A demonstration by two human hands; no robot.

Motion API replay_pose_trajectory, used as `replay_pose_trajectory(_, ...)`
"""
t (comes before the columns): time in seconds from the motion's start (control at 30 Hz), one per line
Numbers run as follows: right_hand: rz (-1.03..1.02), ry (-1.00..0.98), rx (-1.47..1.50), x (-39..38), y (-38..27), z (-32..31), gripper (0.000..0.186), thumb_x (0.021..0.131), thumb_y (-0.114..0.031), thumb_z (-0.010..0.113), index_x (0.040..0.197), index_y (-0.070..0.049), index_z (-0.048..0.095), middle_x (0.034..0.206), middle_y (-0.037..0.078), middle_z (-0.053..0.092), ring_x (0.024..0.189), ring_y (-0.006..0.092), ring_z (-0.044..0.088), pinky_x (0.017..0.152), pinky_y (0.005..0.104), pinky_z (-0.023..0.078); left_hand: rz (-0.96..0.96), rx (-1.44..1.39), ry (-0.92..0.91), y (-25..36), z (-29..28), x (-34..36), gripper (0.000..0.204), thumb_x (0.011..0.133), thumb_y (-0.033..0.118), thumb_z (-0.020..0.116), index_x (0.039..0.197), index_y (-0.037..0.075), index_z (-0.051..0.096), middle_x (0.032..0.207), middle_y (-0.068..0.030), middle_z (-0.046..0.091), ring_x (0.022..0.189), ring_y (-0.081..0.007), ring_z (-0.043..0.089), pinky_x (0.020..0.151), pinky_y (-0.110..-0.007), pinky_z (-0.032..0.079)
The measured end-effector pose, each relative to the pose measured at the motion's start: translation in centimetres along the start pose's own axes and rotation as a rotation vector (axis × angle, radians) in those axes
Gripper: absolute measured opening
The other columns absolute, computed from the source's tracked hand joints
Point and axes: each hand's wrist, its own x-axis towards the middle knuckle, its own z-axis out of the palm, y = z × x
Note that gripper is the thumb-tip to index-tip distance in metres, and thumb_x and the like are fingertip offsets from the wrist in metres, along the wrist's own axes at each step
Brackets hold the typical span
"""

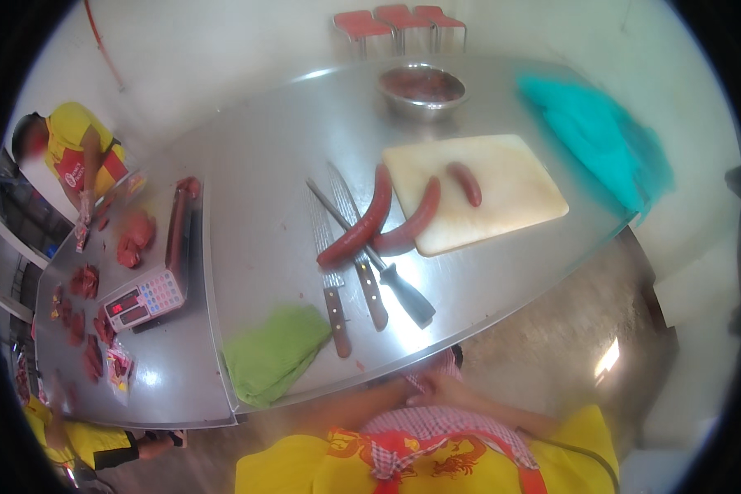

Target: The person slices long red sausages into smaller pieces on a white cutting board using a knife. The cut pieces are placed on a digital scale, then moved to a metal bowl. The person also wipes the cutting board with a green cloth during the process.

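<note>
Below the table's near edge, in front of my checked apron (469,424), my two hands meet. My right hand (443,390) is closed and overlaps my left hand (409,387), whose fingers are mostly hidden. I cannot make out anything held. Beyond them on the steel table lie two knives (335,317) (370,298) with wooden handles and a dark-handled sharpening steel (405,294), crossing one blade. A long red sausage (362,235) rests across the blades. Another sausage (416,224) lies partly on the white cutting board (502,210), and a short sausage piece (466,183) sits fully on it.
A green cloth (276,354) lies at the near left table corner. Behind the board stands a metal bowl (422,92) of red meat; a teal plastic sheet (597,136) is at right. Leftward are a scale (144,300), meat portions (136,239) and two people (82,152) (82,436). Red stools (399,18) stand behind.
</note>
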Motion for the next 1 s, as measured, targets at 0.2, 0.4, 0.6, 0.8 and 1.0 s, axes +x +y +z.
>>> replay_pose_trajectory(0.2, 0.165, 0.072, -0.369, 0.7, 5.3, 0.8, 0.053, 0.078, -0.045, 0.071, 0.108, -0.004, 0.058, 0.095, 0.024, 0.066, 0.095, 0.0356, 0.065, 0.079, 0.0431, 0.051, 0.076, -0.065, 0.013, 0.1, -3.0, -2.4, 0.044, 0.097, 0.029, 0.045, 0.131, 0.002, 0.05, 0.128, -0.0178, 0.056, 0.114, -0.0279, 0.056, 0.099, -0.036, 0.041)
replay_pose_trajectory(0.4, 0.335, 0.118, -0.44, -0.5, 9.7, 1.3, 0.046, 0.079, -0.035, 0.065, 0.112, -0.005, 0.058, 0.099, 0.025, 0.066, 0.098, 0.0395, 0.064, 0.081, 0.0461, 0.051, 0.009, -1.08, -0.131, 4.2, -16.6, -10.0, 0.052, 0.099, 0.034, 0.047, 0.143, 0.007, 0.039, 0.143, -0.012, 0.042, 0.131, -0.0232, 0.039, 0.109, -0.035, 0.03)
replay_pose_trajectory(0.6, 0.163, -0.279, -0.357, -2.3, 0.9, -8.6, 0.045, 0.08, -0.029, 0.069, 0.118, -0.004, 0.062, 0.102, 0.017, 0.068, 0.09, 0.0297, 0.067, 0.079, 0.0375, 0.052, -0.423, -0.958, 0.765, 5.8, -24.6, -19.2, 0.043, 0.093, 0.017, 0.063, 0.133, 0.006, 0.052, 0.123, -0.0072, 0.059, 0.111, -0.015, 0.056, 0.093, -0.029, 0.046)
replay_pose_trajectory(0.8, -0.149, 0.31, -0.138, 2.9, -11.7, -11.4, 0.026, 0.083, -0.019, 0.065, 0.102, -0.002, 0.065, 0.09, 0.017, 0.065, 0.081, 0.0283, 0.063, 0.074, 0.0364, 0.05, -0.669, -0.729, 1.23, 3.9, -22.3, -22.4, 0.038, 0.092, 0.019, 0.064, 0.124, 0.0, 0.057, 0.116, -0.0094, 0.063, 0.104, -0.0144, 0.059, 0.09, -0.029, 0.047)
replay_pose_trajectory(1.0, -0.184, 0.256, -0.562, 10.6, -15.1, -4.2, 0.021, 0.083, -0.015, 0.062, 0.097, 0.0, 0.058, 0.096, 0.022, 0.059, 0.097, 0.0376, 0.058, 0.08, 0.0435, 0.05, -0.745, -0.542, 1.299, 3.4, -18.7, -23.4, 0.033, 0.092, 0.018, 0.064, 0.118, -0.001, 0.06, 0.109, -0.0096, 0.066, 0.098, -0.0153, 0.062, 0.089, -0.029, 0.047)
